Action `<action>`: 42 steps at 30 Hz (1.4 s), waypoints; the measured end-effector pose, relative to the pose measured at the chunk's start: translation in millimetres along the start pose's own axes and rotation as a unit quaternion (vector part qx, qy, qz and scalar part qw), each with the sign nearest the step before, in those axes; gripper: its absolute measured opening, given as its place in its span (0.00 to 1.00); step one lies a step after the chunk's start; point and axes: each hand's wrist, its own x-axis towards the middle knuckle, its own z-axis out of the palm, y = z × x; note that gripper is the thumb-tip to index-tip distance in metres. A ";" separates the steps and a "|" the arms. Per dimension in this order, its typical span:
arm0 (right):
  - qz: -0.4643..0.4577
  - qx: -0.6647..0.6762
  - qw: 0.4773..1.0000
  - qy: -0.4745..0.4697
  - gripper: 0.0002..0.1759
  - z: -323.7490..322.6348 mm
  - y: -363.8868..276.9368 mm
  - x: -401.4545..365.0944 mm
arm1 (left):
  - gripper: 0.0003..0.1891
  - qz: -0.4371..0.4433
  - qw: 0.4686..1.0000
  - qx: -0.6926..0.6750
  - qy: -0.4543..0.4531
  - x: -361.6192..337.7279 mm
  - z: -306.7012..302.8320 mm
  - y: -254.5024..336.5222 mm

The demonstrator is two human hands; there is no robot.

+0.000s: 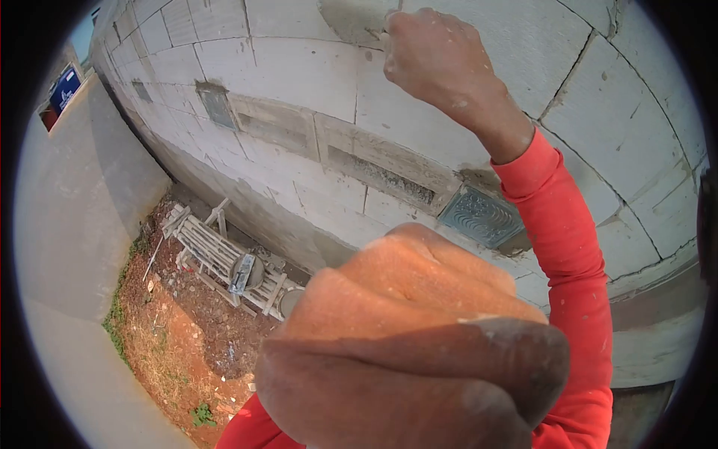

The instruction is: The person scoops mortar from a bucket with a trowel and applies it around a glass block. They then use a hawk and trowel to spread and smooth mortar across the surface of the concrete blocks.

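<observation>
My right hand, in a red sleeve, is raised against the pale block wall at the top. Its fingers are curled closed beside a damp grey mortar patch; anything inside them is mostly hidden. Very close to the camera, my left hand fills the lower middle, fingers folded over. Whatever it may hold is out of sight. Between the two hands, a patterned grey vent tile is set in the wall, next to concrete frames with long slots.
Far below stands a platform of wooden poles carrying a round mortar container and a flat tool. Reddish ground with rubble surrounds it. A smooth grey wall rises at left, with a blue box beyond.
</observation>
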 end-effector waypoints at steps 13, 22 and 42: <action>0.033 0.058 0.992 -0.110 0.11 -22.9 8.3 -23.3 | 0.11 -0.070 0.991 0.011 -0.110 8.9 -9.7 -10.6; 0.145 0.047 0.986 0.067 0.16 -79.1 73.2 -87.2 | 0.11 -0.096 0.984 -0.002 -0.150 17.0 -21.5 -20.8; 0.248 0.071 0.963 -0.076 0.11 -105.6 78.1 -188.0 | 0.11 -0.188 0.965 0.067 -0.171 17.3 -10.2 -74.1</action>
